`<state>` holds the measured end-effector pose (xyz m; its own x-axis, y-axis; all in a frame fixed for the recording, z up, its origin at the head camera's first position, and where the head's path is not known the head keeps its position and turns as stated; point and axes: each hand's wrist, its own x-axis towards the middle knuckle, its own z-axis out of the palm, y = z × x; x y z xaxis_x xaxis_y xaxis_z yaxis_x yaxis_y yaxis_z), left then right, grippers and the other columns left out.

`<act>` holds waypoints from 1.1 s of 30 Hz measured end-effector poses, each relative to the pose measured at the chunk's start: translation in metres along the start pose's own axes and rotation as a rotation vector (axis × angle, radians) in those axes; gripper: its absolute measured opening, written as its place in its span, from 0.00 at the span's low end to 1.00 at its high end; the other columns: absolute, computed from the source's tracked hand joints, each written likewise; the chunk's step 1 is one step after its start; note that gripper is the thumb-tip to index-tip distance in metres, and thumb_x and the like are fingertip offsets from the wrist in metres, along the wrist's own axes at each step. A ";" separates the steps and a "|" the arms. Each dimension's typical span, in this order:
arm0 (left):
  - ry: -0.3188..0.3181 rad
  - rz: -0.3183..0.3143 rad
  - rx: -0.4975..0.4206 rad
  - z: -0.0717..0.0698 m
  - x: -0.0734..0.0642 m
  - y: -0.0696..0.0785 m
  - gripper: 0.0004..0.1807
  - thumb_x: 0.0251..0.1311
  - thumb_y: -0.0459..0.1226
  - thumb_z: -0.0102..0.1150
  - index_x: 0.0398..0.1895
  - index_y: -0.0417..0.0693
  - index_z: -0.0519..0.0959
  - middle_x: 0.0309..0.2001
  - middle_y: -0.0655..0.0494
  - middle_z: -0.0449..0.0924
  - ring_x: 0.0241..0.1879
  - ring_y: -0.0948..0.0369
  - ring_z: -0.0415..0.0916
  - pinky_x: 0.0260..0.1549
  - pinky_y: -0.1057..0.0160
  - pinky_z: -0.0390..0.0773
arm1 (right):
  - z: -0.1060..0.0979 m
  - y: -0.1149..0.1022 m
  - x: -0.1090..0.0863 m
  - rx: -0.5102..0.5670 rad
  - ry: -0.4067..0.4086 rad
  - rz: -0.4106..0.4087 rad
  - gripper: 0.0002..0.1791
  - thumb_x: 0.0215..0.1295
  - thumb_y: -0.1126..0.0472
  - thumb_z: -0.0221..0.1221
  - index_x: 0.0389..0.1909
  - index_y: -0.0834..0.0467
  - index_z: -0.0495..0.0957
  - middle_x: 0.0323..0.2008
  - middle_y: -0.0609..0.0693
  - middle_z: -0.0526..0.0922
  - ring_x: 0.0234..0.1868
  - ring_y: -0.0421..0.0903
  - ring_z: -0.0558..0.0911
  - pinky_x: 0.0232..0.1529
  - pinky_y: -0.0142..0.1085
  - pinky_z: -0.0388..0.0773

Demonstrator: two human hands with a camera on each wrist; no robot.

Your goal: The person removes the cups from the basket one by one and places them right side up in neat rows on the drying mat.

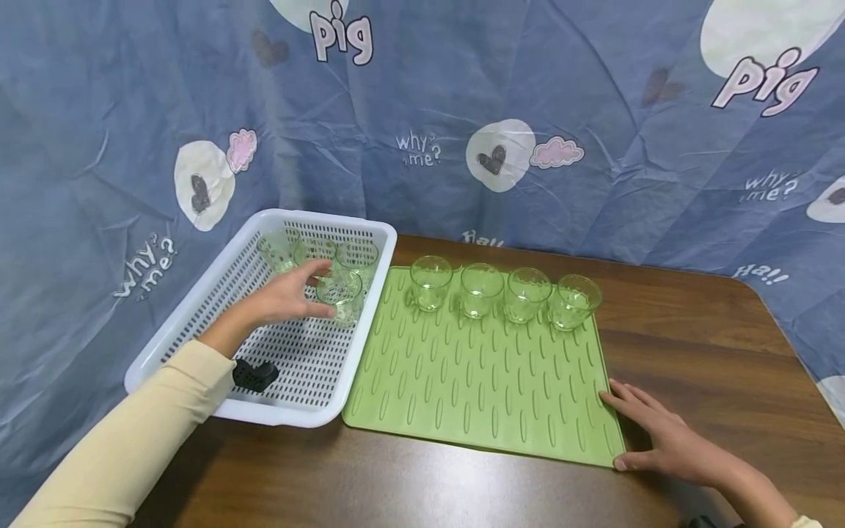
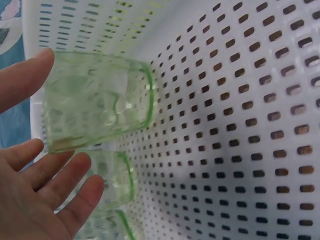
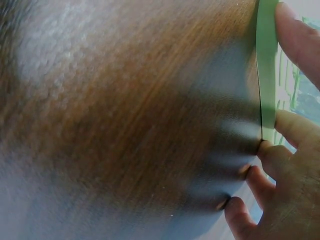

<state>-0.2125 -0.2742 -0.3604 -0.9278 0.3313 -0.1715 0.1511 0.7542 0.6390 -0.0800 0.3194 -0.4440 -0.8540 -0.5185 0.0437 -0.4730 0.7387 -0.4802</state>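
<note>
My left hand (image 1: pixel 285 295) reaches into a white basket (image 1: pixel 386 282), thumb and fingers spread to either side of a clear green-tinted glass (image 1: pixel 343 301). In the left wrist view the thumb tip overlaps the rim of that glass (image 2: pixel 100 100), and the fingers lie extended along its other side. The glass stands upright on the basket floor. Three more glasses (image 1: pixel 357 254) stand behind it along the far wall. On the right, my right hand (image 1: pixel 667 436) rests with spread fingers at the right edge of a green ribbed mat (image 1: pixel 475 396), thumb at its near corner.
Several similar glasses (image 1: pixel 430 282) stand in a row along the mat's far side. The basket sits left of the mat on a brown wooden table (image 1: pixel 693 323). Blue printed cloth (image 1: pixel 422 95) hangs behind. A black device (image 1: pixel 256 375) shows below my left wrist.
</note>
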 end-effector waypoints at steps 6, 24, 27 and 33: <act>-0.042 -0.010 -0.028 0.007 0.008 -0.001 0.52 0.56 0.41 0.70 0.77 0.36 0.48 0.71 0.34 0.62 0.68 0.36 0.63 0.63 0.36 0.70 | 0.003 0.001 -0.002 0.009 0.017 -0.008 0.52 0.44 0.45 0.75 0.72 0.52 0.65 0.78 0.34 0.51 0.70 0.13 0.37 0.47 0.76 0.61; -0.061 0.011 -0.210 0.014 0.020 -0.014 0.51 0.56 0.37 0.70 0.77 0.38 0.48 0.72 0.32 0.60 0.70 0.34 0.60 0.63 0.37 0.71 | 0.006 0.003 -0.003 -0.018 0.046 -0.030 0.51 0.43 0.46 0.75 0.71 0.52 0.66 0.77 0.28 0.50 0.72 0.15 0.38 0.46 0.71 0.64; -0.062 0.017 -0.252 0.016 0.020 -0.017 0.51 0.57 0.36 0.70 0.77 0.39 0.47 0.72 0.32 0.59 0.70 0.34 0.61 0.63 0.38 0.72 | 0.006 0.004 -0.003 -0.025 0.051 -0.033 0.51 0.43 0.46 0.75 0.71 0.53 0.66 0.76 0.28 0.49 0.72 0.15 0.38 0.46 0.70 0.65; -0.097 0.010 -0.339 0.018 0.020 -0.023 0.52 0.58 0.35 0.68 0.78 0.42 0.44 0.74 0.32 0.56 0.71 0.32 0.58 0.64 0.36 0.70 | 0.006 0.003 -0.003 -0.028 0.052 -0.037 0.51 0.42 0.47 0.75 0.71 0.53 0.66 0.77 0.28 0.49 0.73 0.15 0.38 0.46 0.71 0.65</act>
<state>-0.2279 -0.2746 -0.3920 -0.8878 0.4020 -0.2240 0.0229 0.5247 0.8510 -0.0776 0.3208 -0.4506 -0.8453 -0.5234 0.1072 -0.5102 0.7313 -0.4527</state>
